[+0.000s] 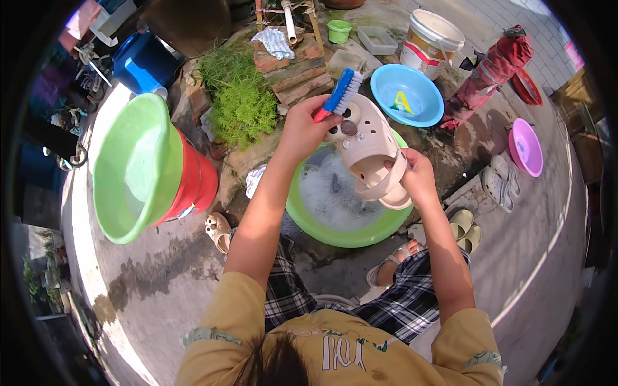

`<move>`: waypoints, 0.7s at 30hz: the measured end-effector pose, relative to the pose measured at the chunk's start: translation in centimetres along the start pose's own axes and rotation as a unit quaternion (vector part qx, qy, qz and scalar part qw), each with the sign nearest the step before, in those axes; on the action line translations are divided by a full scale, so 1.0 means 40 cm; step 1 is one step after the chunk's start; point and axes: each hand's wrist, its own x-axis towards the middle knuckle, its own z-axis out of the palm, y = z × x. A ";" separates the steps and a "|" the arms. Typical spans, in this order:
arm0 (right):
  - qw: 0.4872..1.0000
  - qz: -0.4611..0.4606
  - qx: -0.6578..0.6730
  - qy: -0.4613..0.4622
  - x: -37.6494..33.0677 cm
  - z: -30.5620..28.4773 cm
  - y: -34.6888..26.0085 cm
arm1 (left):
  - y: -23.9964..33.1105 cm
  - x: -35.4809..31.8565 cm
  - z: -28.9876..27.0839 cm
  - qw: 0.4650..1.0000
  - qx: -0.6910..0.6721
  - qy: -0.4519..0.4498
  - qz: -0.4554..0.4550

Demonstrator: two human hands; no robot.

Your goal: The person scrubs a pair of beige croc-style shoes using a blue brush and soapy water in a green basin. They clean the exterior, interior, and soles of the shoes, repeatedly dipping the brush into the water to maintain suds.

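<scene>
My left hand (305, 128) is closed on the red end of a scrub brush (341, 94) with a blue back and white bristles. The brush is next to the toe of a beige clog (372, 147), which carries round charms and has holes in its top. My right hand (414, 177) grips this clog by its heel end, fingers partly inside the opening. Below both hands, a green basin (335, 237) holds foamy water with a small dark thing in it. The clog is held above that basin, tilted with its opening toward me.
A light green basin (106, 186) leans on a red bucket (196, 177) at left. Beyond the foamy basin lies a blue basin (386, 112). Right are a purple basin (523, 149), pale clogs (496, 186) and olive shoes (465, 230). Another beige clog (219, 231) sits by my left leg.
</scene>
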 end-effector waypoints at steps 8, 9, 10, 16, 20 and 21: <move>0.988 0.060 0.141 -0.017 -0.004 -0.012 -0.023 | 0.019 -0.034 0.022 0.955 0.242 0.073 0.155; 0.984 0.068 0.162 -0.013 -0.005 -0.017 -0.030 | 0.023 -0.044 0.028 0.940 0.283 0.078 0.174; 0.986 0.061 0.152 -0.011 0.013 -0.033 0.002 | 0.007 -0.045 0.034 0.929 0.308 0.082 0.186; 0.986 0.027 0.156 0.058 0.007 -0.038 -0.015 | 0.016 -0.090 0.049 0.903 0.399 0.023 0.158; 0.993 -0.029 0.107 0.034 -0.006 0.012 -0.001 | 0.004 -0.074 0.087 0.934 0.298 0.057 0.187; 0.995 -0.041 0.089 0.021 -0.005 0.018 0.007 | -0.003 -0.069 0.083 0.934 0.303 0.055 0.180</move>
